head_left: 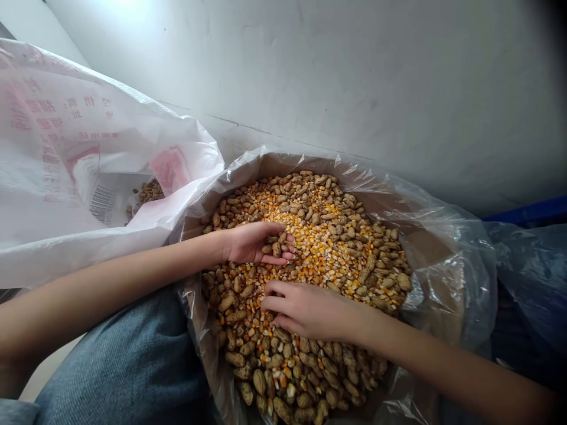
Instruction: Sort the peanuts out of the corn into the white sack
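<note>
Loosely cupping tan, ridged-shell peanuts [277, 248] in bare left hand [251, 242], could spill some onto yellow-and-white corn kernels [319, 244] by tilting; cannot tell grip of bare right hand [305, 310].

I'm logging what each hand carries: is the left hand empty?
No, the left hand has several unshelled peanuts resting in its upturned, cupped fingers.

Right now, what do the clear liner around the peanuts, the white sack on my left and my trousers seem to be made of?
Liner: probably thin plastic film, glossy, with bright highlights along its creases. Sack: likely plastic, perhaps woven; softly shiny, crumpled, slightly translucent. Trousers: apparently denim, matte, judging by the faded blue, textured surface.
</note>
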Demonstrator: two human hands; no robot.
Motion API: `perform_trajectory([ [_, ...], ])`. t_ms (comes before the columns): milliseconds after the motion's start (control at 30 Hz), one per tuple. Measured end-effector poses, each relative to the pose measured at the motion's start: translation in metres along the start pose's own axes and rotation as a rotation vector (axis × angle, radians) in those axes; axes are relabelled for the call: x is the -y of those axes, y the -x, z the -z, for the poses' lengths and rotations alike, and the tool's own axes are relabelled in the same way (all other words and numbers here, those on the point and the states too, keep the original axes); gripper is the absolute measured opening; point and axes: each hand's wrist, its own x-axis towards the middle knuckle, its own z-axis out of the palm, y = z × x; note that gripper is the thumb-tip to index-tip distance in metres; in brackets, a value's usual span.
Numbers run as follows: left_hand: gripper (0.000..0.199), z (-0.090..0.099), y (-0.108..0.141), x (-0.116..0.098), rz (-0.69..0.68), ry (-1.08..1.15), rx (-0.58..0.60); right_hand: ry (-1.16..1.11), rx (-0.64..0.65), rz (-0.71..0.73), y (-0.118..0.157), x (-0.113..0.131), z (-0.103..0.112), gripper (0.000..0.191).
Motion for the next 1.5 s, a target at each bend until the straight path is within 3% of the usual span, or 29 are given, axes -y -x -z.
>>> perform_trajectory([
  [167,0.019,0.001,-0.001,0.0,-0.001,-0.001,0.01,0.052,0.013,-0.031,-0.003,0.005,-0.003,0.018],
  [267,0.019,0.0,0.0,0.0,-0.002,-0.002,-0.02,-0.068,-0.013,-0.056,-0.002,0.005,0.004,0.021],
  [433,0.018,-0.004,0.001,-0.001,-0.011,-0.015,-0.058,-0.286,-0.306,-0.088,0.009,0.002,0.038,0.017],
  [533,0.017,-0.005,0.0,0.0,-0.023,-0.026,-0.059,-0.189,-0.562,-0.172,0.015,-0.002,0.051,0.018],
  [600,0.016,-0.005,-0.001,0.001,-0.015,-0.019,-0.044,-0.05,-0.655,-0.225,0.017,-0.006,0.051,0.019],
  [767,0.012,-0.005,-0.003,0.004,-0.047,0.001,-0.06,0.206,-0.6,-0.217,0.013,-0.016,0.038,0.023],
  [900,0.012,-0.007,-0.001,0.003,-0.038,-0.021,-0.089,0.206,-0.671,-0.178,0.015,-0.014,0.042,0.025],
  [967,0.013,-0.007,0.0,0.001,-0.009,-0.019,-0.091,0.135,-0.622,-0.097,0.017,-0.011,0.046,0.02],
  [1133,0.018,-0.002,-0.001,0.0,0.036,-0.013,-0.025,0.036,-0.107,0.024,0.015,0.003,0.035,0.018],
  [1200,0.019,-0.001,-0.001,0.0,0.039,-0.004,-0.021,0.071,0.009,0.05,0.011,0.009,0.022,0.021],
  [1333,0.02,-0.002,0.0,0.0,0.042,0.006,-0.031,0.122,0.071,0.084,0.005,0.014,0.009,0.015],
  [1500,0.021,-0.006,0.0,-0.001,0.033,-0.014,-0.047,0.039,-0.015,-0.004,0.006,0.009,0.022,0.018],
])
